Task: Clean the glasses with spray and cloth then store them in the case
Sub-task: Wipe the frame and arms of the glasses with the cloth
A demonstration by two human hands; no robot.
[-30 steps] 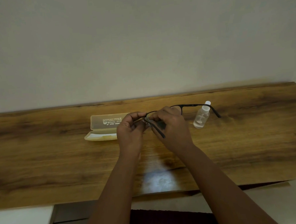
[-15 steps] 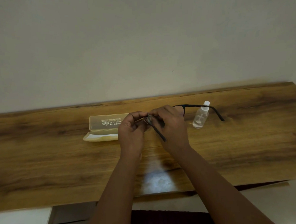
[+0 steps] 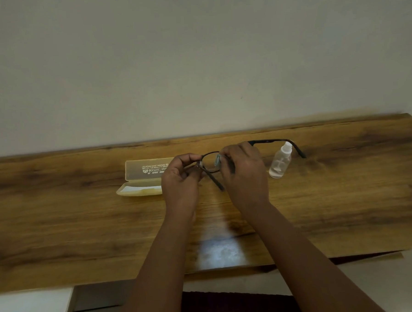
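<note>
**Glasses held above a wooden desk**

A plain pale wall backs the grained wooden desk (image 3: 84, 222). The translucent yellowish case (image 3: 144, 177) lies open, its lid print upside down and unreadable. Left hand (image 3: 181, 181) pinches the dark-framed glasses (image 3: 211, 161) at the hinge; right hand (image 3: 245, 175) pinches a pale cloth (image 3: 217, 159) against a lens. A clear spray bottle (image 3: 280, 161) stands just right.

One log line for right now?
phase: wiping lens | left hand: holds glasses | right hand: rubs with cloth | case: open | spray bottle: on table
</note>
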